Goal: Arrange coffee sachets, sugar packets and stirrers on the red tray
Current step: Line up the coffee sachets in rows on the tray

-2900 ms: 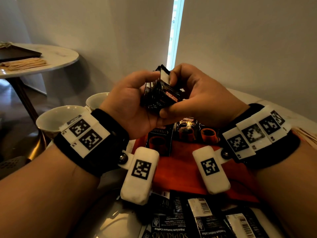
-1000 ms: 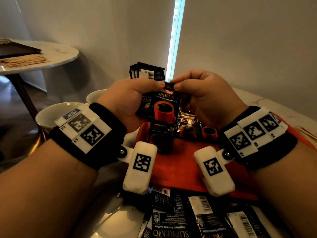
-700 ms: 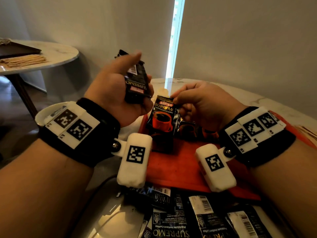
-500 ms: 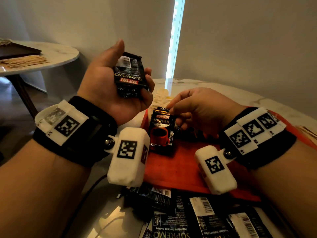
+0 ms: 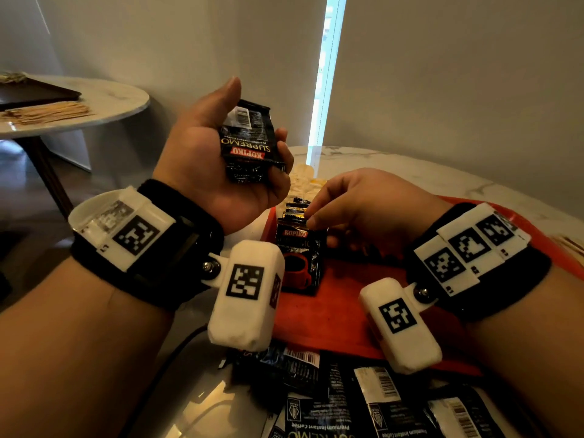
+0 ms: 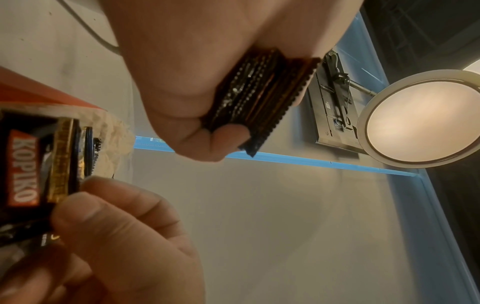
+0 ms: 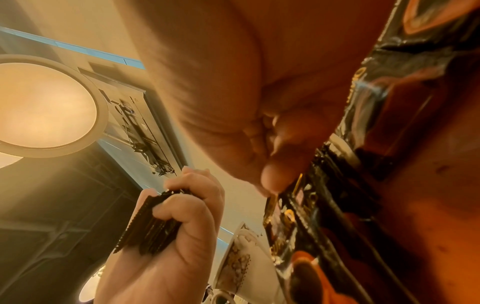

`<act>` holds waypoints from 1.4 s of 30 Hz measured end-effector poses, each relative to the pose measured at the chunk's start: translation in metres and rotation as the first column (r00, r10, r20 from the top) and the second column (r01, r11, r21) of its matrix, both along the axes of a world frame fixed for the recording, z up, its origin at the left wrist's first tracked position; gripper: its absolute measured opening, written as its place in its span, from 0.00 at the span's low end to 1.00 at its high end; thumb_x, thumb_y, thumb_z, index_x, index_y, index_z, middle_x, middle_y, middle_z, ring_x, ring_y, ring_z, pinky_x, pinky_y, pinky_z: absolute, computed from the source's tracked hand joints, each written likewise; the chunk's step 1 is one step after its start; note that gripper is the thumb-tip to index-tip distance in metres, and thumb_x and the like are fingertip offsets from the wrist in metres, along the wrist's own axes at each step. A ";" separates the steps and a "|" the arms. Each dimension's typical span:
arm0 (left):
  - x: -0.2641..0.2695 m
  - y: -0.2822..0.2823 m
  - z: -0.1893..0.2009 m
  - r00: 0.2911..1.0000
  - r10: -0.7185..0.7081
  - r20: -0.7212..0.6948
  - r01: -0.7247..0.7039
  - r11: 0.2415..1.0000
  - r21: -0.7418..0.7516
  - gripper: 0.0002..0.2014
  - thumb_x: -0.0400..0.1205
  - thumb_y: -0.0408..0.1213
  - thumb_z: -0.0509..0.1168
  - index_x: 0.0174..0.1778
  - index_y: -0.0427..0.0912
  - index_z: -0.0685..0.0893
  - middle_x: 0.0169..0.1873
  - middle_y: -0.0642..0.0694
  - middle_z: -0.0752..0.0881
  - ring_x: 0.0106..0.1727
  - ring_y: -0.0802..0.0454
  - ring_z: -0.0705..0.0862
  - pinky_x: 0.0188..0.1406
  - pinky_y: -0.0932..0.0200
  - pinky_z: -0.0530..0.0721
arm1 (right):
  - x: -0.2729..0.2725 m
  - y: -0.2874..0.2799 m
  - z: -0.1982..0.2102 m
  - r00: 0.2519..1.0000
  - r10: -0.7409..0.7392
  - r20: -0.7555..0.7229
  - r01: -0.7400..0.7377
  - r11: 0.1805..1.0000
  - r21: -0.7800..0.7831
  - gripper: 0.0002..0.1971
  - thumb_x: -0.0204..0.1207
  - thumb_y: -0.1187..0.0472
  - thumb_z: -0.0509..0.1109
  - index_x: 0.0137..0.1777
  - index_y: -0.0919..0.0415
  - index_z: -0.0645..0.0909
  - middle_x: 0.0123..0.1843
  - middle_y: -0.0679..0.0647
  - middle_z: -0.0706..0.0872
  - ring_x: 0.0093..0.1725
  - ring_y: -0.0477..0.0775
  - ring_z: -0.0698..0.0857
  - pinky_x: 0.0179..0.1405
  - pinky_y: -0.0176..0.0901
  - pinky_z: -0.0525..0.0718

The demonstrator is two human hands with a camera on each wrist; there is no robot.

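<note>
Glossy foil coffee sachets (image 5: pixel 299 263), matt red tray (image 5: pixel 335 314), polished marble tabletop (image 5: pixel 410 172).

Left hand (image 5: pixel 218 165) is lifting clear with the sachet stack (image 5: pixel 248 142), palm turning up. Right hand (image 5: pixel 357 210) is lowering a single sachet (image 5: pixel 300 260) onto the red tray (image 5: pixel 335 314), fingertips apparently still pinching its top edge.

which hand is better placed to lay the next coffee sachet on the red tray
Probably the right hand: it is already down at the red tray, fingertips on the sachet lying there. The left hand is raised, gripping the stack of sachets.
</note>
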State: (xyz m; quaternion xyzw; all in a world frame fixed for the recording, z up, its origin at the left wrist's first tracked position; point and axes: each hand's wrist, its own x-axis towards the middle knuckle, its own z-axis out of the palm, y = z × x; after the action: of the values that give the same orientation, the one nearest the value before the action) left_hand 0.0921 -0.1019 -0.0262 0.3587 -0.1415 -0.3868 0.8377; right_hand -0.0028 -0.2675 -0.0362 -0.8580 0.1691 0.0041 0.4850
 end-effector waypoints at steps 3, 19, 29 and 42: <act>0.000 0.000 -0.001 1.000 -0.001 -0.008 0.001 1.000 0.012 0.24 0.81 0.62 0.63 0.52 0.41 0.81 0.44 0.46 0.83 0.38 0.52 0.82 0.29 0.62 0.78 | 0.000 -0.001 0.000 1.000 -0.019 0.017 0.020 0.999 -0.036 0.04 0.72 0.67 0.80 0.45 0.58 0.90 0.34 0.52 0.92 0.28 0.47 0.87 0.27 0.38 0.83; -0.003 -0.002 -0.002 0.999 -0.024 0.022 0.019 0.977 0.210 0.20 0.81 0.55 0.64 0.50 0.40 0.83 0.43 0.45 0.83 0.37 0.51 0.83 0.33 0.61 0.78 | 0.002 -0.003 -0.002 0.997 0.012 0.071 -0.001 0.987 -0.158 0.06 0.68 0.64 0.83 0.42 0.54 0.92 0.37 0.48 0.93 0.43 0.49 0.90 0.47 0.49 0.89; -0.005 -0.002 -0.002 1.000 -0.013 0.003 0.012 0.975 0.221 0.20 0.81 0.55 0.65 0.52 0.40 0.82 0.44 0.45 0.83 0.37 0.51 0.83 0.30 0.60 0.79 | 0.004 -0.003 -0.005 0.996 -0.010 0.091 0.027 0.983 -0.180 0.07 0.65 0.63 0.85 0.41 0.53 0.91 0.38 0.49 0.92 0.45 0.52 0.90 0.50 0.53 0.91; -0.007 -0.001 -0.002 0.997 -0.050 -0.054 0.059 0.983 0.174 0.29 0.81 0.59 0.59 0.53 0.32 0.85 0.44 0.40 0.85 0.37 0.47 0.84 0.31 0.63 0.80 | 0.008 -0.013 -0.003 0.962 -0.048 0.269 0.057 0.998 -0.023 0.03 0.74 0.63 0.78 0.40 0.56 0.89 0.34 0.50 0.88 0.24 0.42 0.79 0.25 0.36 0.75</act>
State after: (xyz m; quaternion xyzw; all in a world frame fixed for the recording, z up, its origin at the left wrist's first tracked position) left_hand 0.0850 -0.1030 -0.0277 0.4174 -0.0962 -0.4291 0.7953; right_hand 0.0051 -0.2805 -0.0395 -0.8533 0.1245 -0.1277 0.4900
